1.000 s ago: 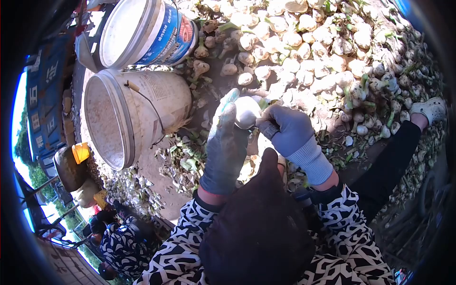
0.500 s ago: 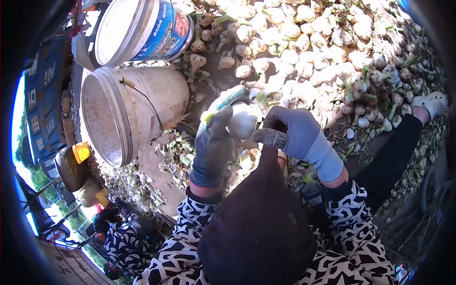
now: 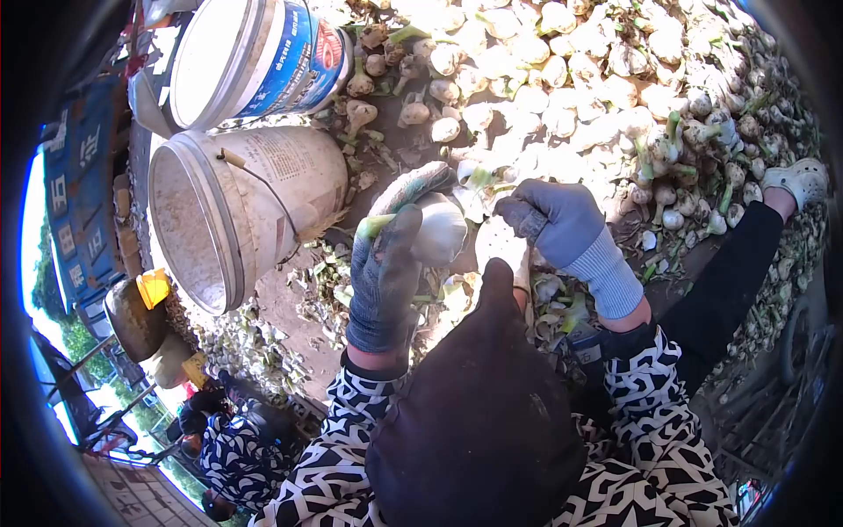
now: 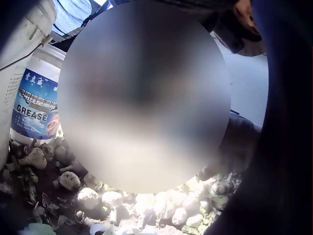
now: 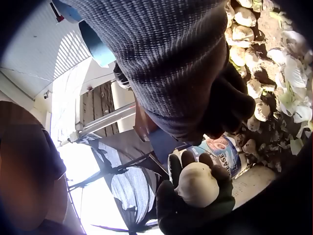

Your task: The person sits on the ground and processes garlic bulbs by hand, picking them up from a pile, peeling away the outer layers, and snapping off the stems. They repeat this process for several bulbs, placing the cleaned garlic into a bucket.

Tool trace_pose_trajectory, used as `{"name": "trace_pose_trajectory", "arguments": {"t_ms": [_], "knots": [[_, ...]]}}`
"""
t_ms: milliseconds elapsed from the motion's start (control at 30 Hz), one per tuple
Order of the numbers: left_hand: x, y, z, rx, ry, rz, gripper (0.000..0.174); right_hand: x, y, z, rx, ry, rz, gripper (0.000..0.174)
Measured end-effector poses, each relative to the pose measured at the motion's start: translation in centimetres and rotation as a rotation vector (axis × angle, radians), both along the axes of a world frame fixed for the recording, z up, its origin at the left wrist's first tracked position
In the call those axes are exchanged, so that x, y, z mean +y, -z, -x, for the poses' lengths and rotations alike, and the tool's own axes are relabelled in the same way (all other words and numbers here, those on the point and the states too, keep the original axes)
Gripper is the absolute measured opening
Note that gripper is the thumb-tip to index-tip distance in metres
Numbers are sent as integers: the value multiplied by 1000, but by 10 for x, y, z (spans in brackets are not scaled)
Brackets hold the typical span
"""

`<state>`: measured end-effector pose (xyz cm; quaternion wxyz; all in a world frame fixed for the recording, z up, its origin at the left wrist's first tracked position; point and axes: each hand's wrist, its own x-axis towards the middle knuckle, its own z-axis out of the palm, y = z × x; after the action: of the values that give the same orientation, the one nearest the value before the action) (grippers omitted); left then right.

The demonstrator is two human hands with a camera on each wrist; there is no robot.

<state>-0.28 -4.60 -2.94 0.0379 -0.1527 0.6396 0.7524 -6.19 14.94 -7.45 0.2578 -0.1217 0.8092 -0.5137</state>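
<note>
My gloved left hand [image 3: 386, 268] holds a white garlic bulb [image 3: 441, 230] in front of my body, its short green stem [image 3: 376, 225] poking out past the thumb. The right wrist view shows this bulb [image 5: 198, 184] from the front, cupped by dark glove fingers. To the right of the bulb and apart from it, my gloved right hand [image 3: 558, 224] has its fingers curled in, thumb against them. Nothing shows in its grasp. Pale garlic skins [image 3: 479, 184] lie behind, between the two hands in the head view. A large blurred disc fills the left wrist view.
A white bucket [image 3: 299, 176] lies on its side at left, mouth toward the left. Beyond it is a blue-labelled grease bucket [image 3: 285, 66]. Heaped garlic [image 3: 606, 79] spreads across the back and right. Peelings [image 3: 329, 294] litter the ground; another person [image 3: 241, 448] sits lower left.
My right hand has drawn away from the bulb to the right, its fingers curling in. The left hand has shifted slightly left and turned the bulb, bringing the stem into sight.
</note>
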Motion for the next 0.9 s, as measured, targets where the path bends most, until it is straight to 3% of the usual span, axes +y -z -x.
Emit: {"name": "trace_pose_trajectory", "arguments": {"t_ms": [33,100,167,200,233,300,333,433,467,500,567,600,633,700,733,767,800,900], "knots": [[-1,2,-1,12,-58,-181,43,7,4,2,-13,48,-67,29],[-4,10,-2,19,-42,-128,46,6,8,0,-26,102,-60,28],[1,19,1,110,-92,83,45,0,2,-14,-125,132,224,28],[2,19,2,194,-28,432,39,-2,-22,-11,-185,-38,110,23],[5,22,-3,193,-23,429,39,-11,-24,-17,48,-53,186,26],[12,26,-11,23,-137,494,32,-26,-32,-14,190,-153,36,23],[12,26,-11,279,-22,752,33,-26,-32,-13,193,-151,35,23],[4,29,-18,132,10,889,31,-28,-27,-5,72,-152,87,20],[4,26,-14,116,-35,643,30,-25,-25,-4,36,-141,142,19],[5,21,-9,112,-33,644,30,-21,-23,-3,-2,-127,198,17],[7,7,1,70,-59,-28,35,-11,-8,-1,-16,-47,148,16],[4,15,-2,138,-10,169,43,-5,2,0,-23,31,97,15],[3,18,-1,76,-136,-352,52,1,14,0,-185,133,133,18],[5,16,2,54,-259,-979,59,12,34,-4,38,-81,-284,18],[1,22,1,84,-269,-1089,63,9,40,-10,36,-317,-420,16],[3,13,5,-38,-362,-1034,52,8,45,-18,36,-553,-557,17],[1,14,6,-52,-386,-1080,51,11,49,-26,-72,-578,-443,18],[-11,14,3,-43,-442,-1060,50,5,53,-26,-24,-536,-384,20]]}}
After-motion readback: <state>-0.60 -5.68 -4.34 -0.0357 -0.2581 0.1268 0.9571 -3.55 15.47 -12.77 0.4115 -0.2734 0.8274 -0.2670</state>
